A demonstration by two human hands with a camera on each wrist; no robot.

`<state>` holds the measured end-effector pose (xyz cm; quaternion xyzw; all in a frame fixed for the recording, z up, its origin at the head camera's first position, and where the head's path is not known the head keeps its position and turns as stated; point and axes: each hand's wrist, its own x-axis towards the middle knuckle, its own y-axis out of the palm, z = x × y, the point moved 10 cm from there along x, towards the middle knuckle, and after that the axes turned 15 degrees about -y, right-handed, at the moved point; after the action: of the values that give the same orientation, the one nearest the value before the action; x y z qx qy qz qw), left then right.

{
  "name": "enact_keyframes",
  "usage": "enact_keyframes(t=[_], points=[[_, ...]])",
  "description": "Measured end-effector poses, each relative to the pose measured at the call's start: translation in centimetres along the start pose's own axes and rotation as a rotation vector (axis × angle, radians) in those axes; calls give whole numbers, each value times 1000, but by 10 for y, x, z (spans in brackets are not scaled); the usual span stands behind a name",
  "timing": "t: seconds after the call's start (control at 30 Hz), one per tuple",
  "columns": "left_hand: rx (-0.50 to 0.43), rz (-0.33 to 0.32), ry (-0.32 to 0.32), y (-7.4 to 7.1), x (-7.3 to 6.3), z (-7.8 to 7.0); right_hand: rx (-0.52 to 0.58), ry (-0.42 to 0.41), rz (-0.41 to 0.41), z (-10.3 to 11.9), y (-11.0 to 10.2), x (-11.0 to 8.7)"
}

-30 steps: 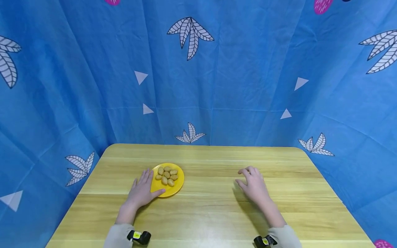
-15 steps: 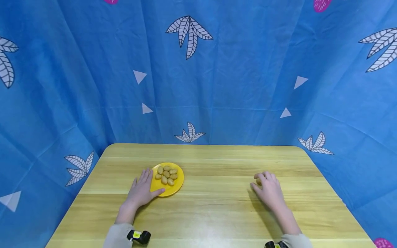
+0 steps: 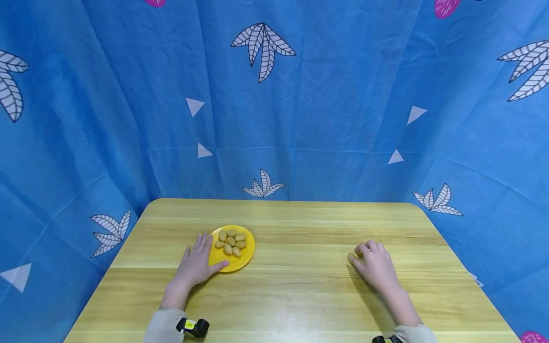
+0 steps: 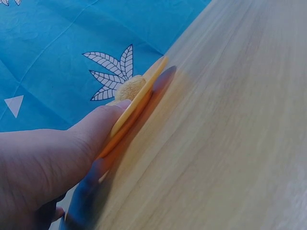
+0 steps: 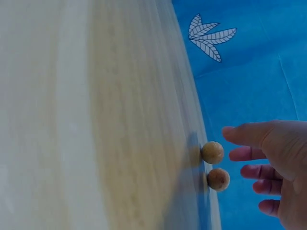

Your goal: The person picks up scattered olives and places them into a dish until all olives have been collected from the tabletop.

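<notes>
My left hand rests at the near-left side of a round yellow plate. Its thumb lies over the rim, and its straight fingers run along the left edge. Several small tan potatoes sit grouped on the plate. To the right, my right hand is low over the table with thumb and fingers parted and loosely bent. In the right wrist view, two potatoes, one level with the thumb and forefinger and another beside it, sit on the tabletop just off the fingertips. The hand mostly covers them in the head view.
The light wooden table has rounded far corners. A blue patterned cloth hangs behind it and along both sides. Black wrist cameras are strapped near both sleeves, the left camera close above the table's near part.
My right hand has moved to the right and lower, down over the two potatoes, its fingers drawing slightly closer together. The left hand and the plate keep their place.
</notes>
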<state>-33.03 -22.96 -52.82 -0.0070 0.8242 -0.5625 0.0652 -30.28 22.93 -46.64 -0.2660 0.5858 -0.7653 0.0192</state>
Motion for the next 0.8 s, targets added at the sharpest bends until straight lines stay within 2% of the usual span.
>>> enact_keyframes(t=[0.3,0.8], points=[[-6,-3,0,-1,-1,0,-40,-31,51,4,4,2],[-8,8,-5,0,0,-1,-112,-63,72,7,7,9]])
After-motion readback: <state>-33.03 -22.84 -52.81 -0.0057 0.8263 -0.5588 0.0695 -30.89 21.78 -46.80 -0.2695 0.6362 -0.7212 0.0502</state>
